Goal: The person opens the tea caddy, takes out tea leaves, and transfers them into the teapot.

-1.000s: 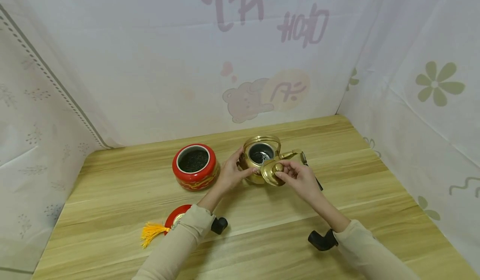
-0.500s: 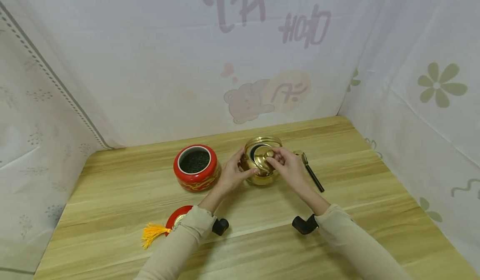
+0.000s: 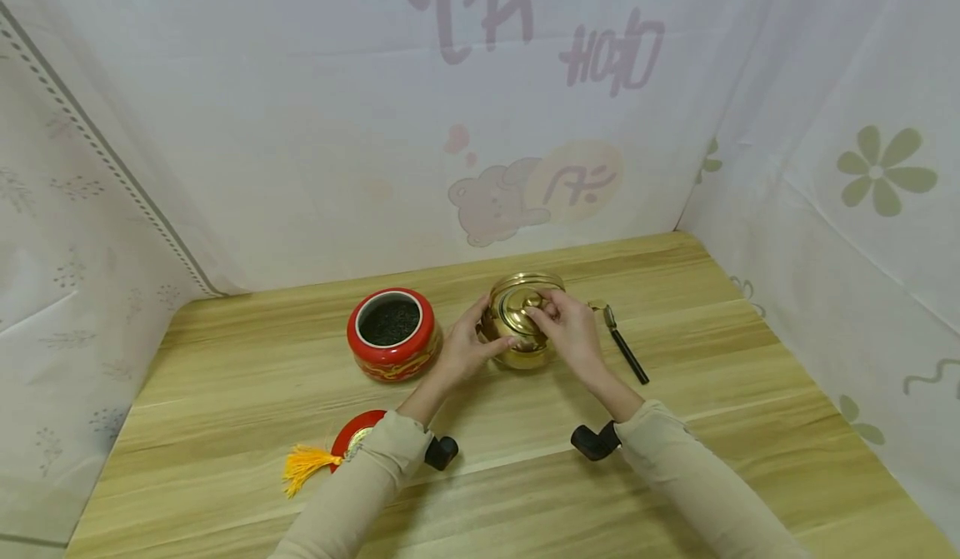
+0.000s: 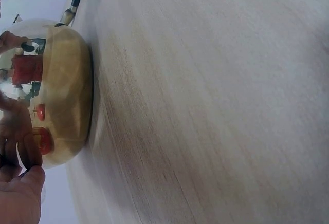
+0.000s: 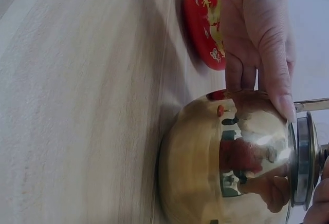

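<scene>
A shiny brass teapot (image 3: 522, 357) with a raised hoop handle stands on the wooden table. My left hand (image 3: 467, 346) holds its left side, thumb on the front and fingers reaching round the wall. Between thumb and fingertips, my right hand (image 3: 573, 330) pinches the knob of the brass teapot lid (image 3: 513, 317). The lid is over the teapot's mouth; in the right wrist view its silver collar (image 5: 302, 157) shows at the opening. Most of the spout is hidden behind my right hand. The left wrist view catches the teapot's curved side (image 4: 67, 95) and my left fingertips.
Left of the teapot stands a red jar (image 3: 397, 363) with gold dragon decoration, uncovered, holding dark loose leaves. A red jar lid (image 3: 358, 427) with a yellow tassel (image 3: 306, 466) lies nearer, partly under my left sleeve. A black-handled spoon (image 3: 628, 356) lies right of the spout.
My right hand has brought the lid left from beside the teapot, tilted, to level over its mouth, covering the inside. My left hand has stayed on the teapot.
</scene>
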The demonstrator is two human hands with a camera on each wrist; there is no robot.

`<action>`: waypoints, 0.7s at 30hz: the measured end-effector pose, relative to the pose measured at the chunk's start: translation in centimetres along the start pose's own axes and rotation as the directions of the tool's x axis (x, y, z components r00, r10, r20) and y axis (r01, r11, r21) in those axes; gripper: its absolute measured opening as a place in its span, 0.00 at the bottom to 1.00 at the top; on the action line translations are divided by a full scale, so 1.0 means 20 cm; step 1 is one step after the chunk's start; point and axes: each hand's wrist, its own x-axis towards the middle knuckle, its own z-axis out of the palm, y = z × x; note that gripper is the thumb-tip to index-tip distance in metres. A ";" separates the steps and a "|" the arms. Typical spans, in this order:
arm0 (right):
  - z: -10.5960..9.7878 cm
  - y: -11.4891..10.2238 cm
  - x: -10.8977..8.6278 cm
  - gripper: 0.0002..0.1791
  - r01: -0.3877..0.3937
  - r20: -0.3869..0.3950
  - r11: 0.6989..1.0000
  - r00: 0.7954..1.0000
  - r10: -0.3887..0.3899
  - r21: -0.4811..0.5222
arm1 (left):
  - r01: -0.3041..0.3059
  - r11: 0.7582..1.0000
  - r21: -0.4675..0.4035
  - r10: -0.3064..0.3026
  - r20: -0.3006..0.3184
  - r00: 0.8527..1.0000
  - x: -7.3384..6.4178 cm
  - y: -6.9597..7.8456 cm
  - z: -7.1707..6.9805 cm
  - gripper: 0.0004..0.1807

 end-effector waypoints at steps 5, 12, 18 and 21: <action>0.02 -0.01 0.01 0.16 0.000 -0.013 1.000 1.000 0.000 -0.010 | -0.011 1.000 0.001 0.011 -0.003 1.000 0.00 0.00 0.00 0.46; 0.04 -0.01 0.03 0.17 0.008 -0.017 1.000 1.000 -0.009 -0.023 | -0.032 0.999 0.005 0.032 -0.001 0.999 0.00 -0.01 0.00 0.46; 0.04 -0.02 0.03 0.18 -0.008 -0.020 0.999 1.000 0.007 -0.052 | -0.046 0.999 0.007 0.046 -0.002 0.999 0.00 0.00 0.00 0.45; 0.05 -0.02 0.04 0.18 -0.030 -0.011 0.998 1.000 0.029 -0.053 | -0.049 0.999 0.008 0.049 -0.001 0.999 0.00 0.00 -0.01 0.45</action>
